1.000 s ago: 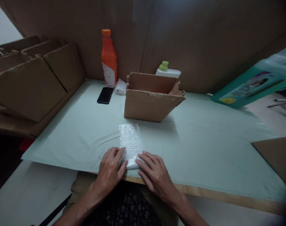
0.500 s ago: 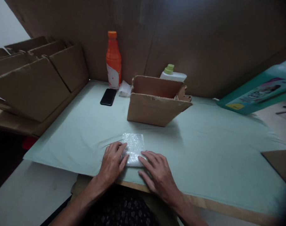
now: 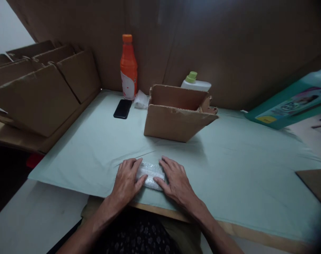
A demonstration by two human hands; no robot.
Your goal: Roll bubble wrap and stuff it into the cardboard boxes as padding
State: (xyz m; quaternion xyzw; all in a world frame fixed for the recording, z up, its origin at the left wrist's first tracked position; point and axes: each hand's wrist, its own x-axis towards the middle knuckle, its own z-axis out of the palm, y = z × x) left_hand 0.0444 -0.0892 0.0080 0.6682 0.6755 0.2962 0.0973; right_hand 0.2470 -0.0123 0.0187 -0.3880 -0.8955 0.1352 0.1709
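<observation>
While the left hand clasps one end of a clear, flattened bubble-wrap bundle between fingers and thumb, the right hand clasps the other, with the bundle on a pale green tablecloth between them. Beyond both hands stands an open brown cardboard box. Farther past the left hand, a black rectangular phone lies near an upright orange plastic bottle; well beyond the right is a teal plastic jug.
</observation>
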